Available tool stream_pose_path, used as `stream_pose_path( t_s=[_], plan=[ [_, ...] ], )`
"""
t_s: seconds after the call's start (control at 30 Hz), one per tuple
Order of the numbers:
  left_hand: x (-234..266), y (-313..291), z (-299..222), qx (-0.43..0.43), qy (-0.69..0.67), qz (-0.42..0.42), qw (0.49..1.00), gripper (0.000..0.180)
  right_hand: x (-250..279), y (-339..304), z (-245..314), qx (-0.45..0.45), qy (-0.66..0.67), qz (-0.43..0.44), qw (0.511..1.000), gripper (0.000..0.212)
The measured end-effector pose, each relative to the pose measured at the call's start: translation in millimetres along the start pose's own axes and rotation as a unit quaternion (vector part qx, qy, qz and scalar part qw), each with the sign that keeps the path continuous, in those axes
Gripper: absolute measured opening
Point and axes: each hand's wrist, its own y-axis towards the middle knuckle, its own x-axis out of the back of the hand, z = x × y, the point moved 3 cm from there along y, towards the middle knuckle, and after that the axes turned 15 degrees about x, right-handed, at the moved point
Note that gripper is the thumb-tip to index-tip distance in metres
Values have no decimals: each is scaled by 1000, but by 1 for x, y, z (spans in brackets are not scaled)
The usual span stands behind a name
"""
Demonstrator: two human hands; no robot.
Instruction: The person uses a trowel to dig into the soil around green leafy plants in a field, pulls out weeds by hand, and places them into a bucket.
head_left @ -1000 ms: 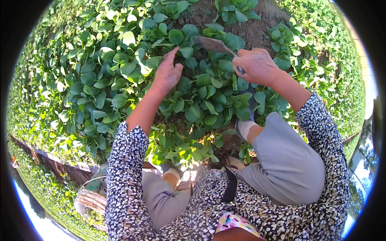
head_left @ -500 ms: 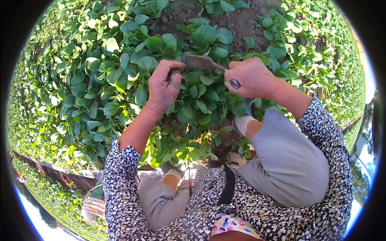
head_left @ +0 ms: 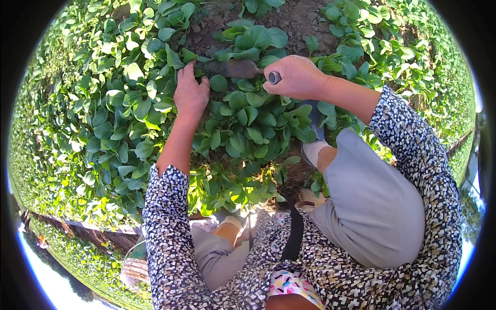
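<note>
My right hand (head_left: 298, 76) is wrapped round the handle of a trowel, whose butt end shows beside the fingers. The trowel's flat, rusty-brown blade (head_left: 235, 68) points left, low among the leaves; its tip is hidden near my left hand. My left hand (head_left: 190, 97) reaches into leafy greens left of the blade, thumb and fingers apart, fingertips partly covered by leaves. I cannot make out a stem between them. A dense clump of round-leaved green plants (head_left: 248, 116) grows just below the blade, between my forearms.
Bare brown soil (head_left: 305, 26) shows beyond the trowel. Leafy greens (head_left: 113, 119) spread thickly to the left and right. My bent knee (head_left: 377, 201) in grey trousers is close on the right. A pale container (head_left: 135, 271) sits behind my left arm.
Both hands have moved left and farther away, the trowel with the right one. My left hand has gone from curled fingers near the blade tip to spread fingers among the leaves.
</note>
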Motion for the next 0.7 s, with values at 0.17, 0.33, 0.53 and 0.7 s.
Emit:
stream_pose_path(
  t_s=[0.17,0.33,0.53,0.7],
  plan=[
    [-7,-2,-25,38,77,11,996,68,-6,11,7,-5,-3,0,1000,21],
    [-29,7,-20,-5,151,-16,988,45,-23,24,13,-11,7,-11,1000,28],
    [-36,15,-20,-50,256,-14,965,18,-28,20,12,-41,50,-9,998,27],
    [-33,21,-14,-76,214,-27,973,17,-34,24,6,-36,102,-41,993,29]
  ],
)
